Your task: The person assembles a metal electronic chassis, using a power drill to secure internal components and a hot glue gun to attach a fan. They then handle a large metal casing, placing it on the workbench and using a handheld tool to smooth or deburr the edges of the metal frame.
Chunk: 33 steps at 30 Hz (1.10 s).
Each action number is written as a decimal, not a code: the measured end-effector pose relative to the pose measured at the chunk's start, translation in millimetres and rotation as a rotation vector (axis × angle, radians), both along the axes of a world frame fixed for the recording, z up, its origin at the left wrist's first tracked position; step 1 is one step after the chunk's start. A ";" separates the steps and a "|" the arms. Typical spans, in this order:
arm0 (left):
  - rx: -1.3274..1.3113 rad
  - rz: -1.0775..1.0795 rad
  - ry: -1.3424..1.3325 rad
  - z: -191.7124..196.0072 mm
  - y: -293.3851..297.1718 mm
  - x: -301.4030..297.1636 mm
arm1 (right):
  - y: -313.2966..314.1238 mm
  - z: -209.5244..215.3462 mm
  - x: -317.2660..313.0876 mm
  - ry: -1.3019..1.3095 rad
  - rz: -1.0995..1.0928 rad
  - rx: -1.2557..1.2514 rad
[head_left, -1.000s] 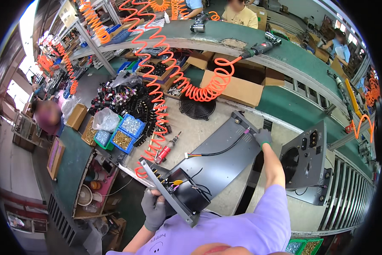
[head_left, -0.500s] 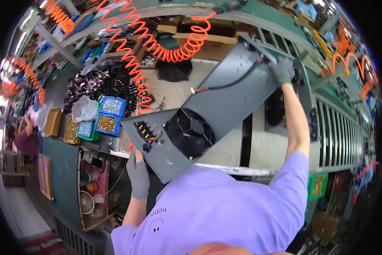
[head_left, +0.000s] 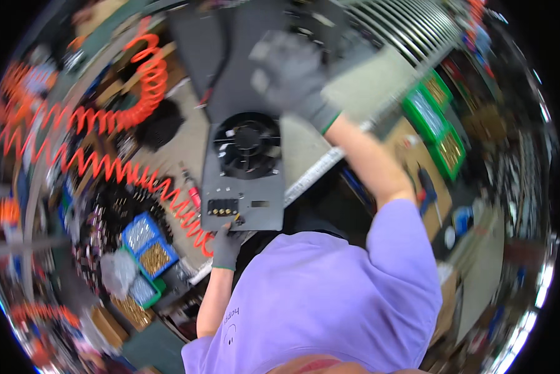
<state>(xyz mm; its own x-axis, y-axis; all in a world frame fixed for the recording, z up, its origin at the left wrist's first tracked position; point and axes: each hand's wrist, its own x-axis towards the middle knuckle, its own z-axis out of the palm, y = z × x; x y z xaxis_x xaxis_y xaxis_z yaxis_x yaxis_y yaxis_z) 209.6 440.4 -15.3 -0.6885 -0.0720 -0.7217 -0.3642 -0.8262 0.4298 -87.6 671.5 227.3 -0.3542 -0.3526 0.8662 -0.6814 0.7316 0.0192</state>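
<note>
A long dark grey metal panel (head_left: 269,194) stretches away from me, with a round black fan (head_left: 247,141) mounted in it. Near its close end sits a black terminal block (head_left: 223,207) with brass-coloured screws. My left hand (head_left: 227,248), in a grey glove, grips the panel's near edge, its fingertips by the terminal block. My right hand (head_left: 290,73), gloved too, is over the right side of the panel beyond the fan. Motion smears its fingers, so I cannot make out whether it touches anything. A dark cable (head_left: 219,68) runs along the panel's far part.
Orange coiled air hoses (head_left: 114,167) hang across the left. Blue bins (head_left: 148,245) of screws stand beside a dark heap of small parts (head_left: 108,209). A red-handled screwdriver (head_left: 192,190) lies left of the panel. Green bins (head_left: 439,128) and metal rollers (head_left: 404,28) are at the right.
My view has turned to the right. The panel now points more straight away from me. My right hand has left the panel's far end and come nearer; my left hand stays at the near edge.
</note>
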 end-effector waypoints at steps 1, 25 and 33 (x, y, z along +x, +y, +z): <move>0.028 -0.050 -0.028 0.3 0.7 0.7 | 10.1 -29.6 39.9 -0.176 -0.075 0.090; 0.219 -0.131 -0.081 14.0 96.2 -25.1 | 497.9 -293.3 318.7 -1.432 -1.525 -0.784; 0.205 -0.043 -0.139 11.9 102.1 -21.6 | 478.1 -218.2 320.4 -1.084 -1.169 -1.014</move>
